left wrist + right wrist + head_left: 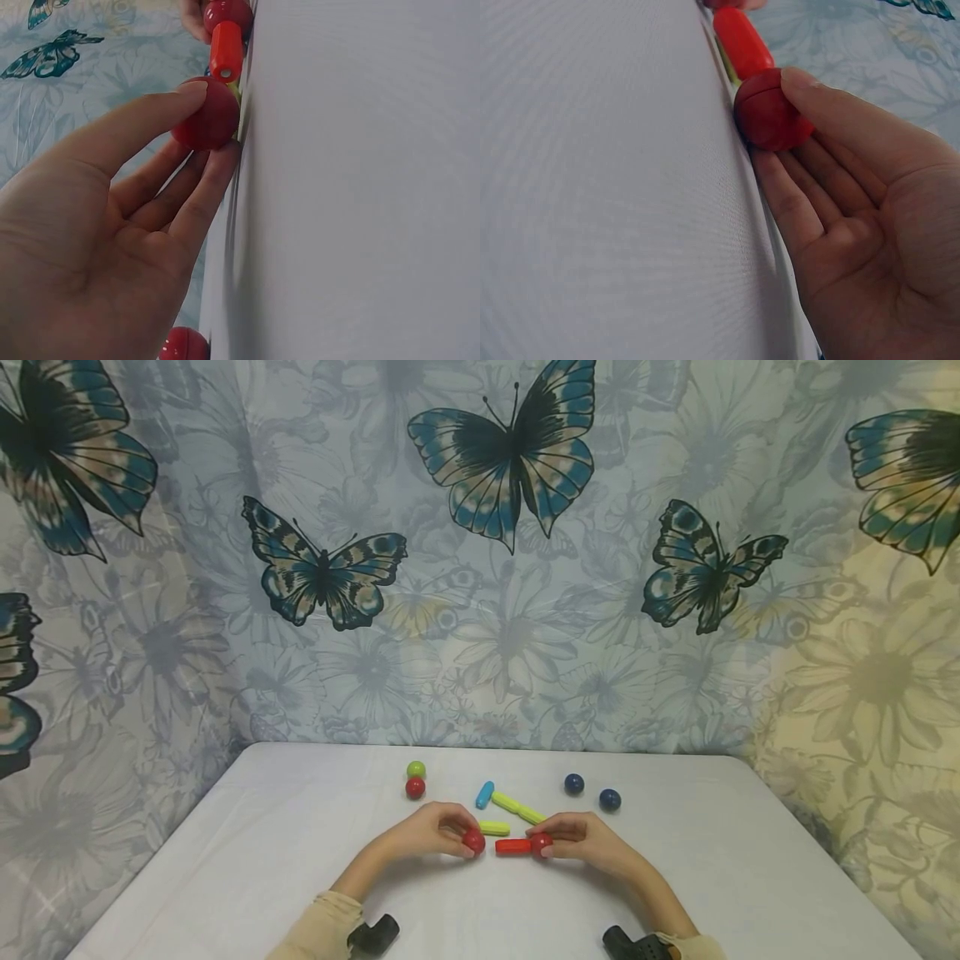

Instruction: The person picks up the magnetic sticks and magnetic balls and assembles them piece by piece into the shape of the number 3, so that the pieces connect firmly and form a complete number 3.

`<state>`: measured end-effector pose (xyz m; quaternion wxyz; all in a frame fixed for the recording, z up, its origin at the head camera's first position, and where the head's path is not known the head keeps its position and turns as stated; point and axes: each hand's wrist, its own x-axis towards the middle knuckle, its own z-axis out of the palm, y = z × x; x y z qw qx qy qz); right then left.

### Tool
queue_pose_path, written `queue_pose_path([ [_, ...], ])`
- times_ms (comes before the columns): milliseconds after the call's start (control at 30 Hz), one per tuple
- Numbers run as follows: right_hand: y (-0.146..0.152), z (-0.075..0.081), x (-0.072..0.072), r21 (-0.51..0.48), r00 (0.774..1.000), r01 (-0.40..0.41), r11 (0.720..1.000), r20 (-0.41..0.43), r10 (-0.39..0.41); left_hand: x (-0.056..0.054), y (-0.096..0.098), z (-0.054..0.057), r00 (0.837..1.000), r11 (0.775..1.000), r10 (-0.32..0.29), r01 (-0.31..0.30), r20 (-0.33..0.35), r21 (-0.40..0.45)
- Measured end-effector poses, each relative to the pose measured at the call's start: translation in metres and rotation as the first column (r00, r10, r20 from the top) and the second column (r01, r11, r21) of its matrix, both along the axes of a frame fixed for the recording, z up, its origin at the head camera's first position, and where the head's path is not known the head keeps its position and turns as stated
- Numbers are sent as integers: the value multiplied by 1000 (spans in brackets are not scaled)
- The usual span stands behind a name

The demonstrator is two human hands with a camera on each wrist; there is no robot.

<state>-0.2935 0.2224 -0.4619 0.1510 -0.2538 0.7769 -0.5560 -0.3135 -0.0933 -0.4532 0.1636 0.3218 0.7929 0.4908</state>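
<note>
My left hand [431, 831] pinches a red ball [207, 116] between thumb and fingers, just above the white table. A short gap separates that ball from the free end of a red stick [512, 847], which has a small hole in its end face in the left wrist view. Around a second red ball [771, 111] curl the thumb and fingers of my right hand [588, 841]. This ball touches the other end of the red stick. Behind the hands lie a short yellow-green stick [495, 828], a longer yellow-green stick piece [517, 807] and a blue stick [485, 794].
At the back left of the white table [300, 793], a green ball [416, 769] sits behind another red ball [415, 788]. Two dark blue balls [573, 784] stand at the back right. A butterfly-patterned cloth [510, 677] hangs behind the table.
</note>
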Motion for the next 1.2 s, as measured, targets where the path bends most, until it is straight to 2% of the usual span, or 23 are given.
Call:
queue_pose_path([
  [500, 1, -2, -1, -12, 1000, -14, 1000, -4, 14, 3, 10, -5, 1000, 999, 31, -31, -4, 12],
  [933, 2, -3, -2, -4, 1000, -8, 1000, -1, 8, 1, 12, -10, 999, 999, 46, -46, -22, -4],
  [1200, 2, -5, -4, 0, 1000, -7, 1000, 8, 7, 3, 16, -10, 999, 998, 51, -51, -15, 24],
])
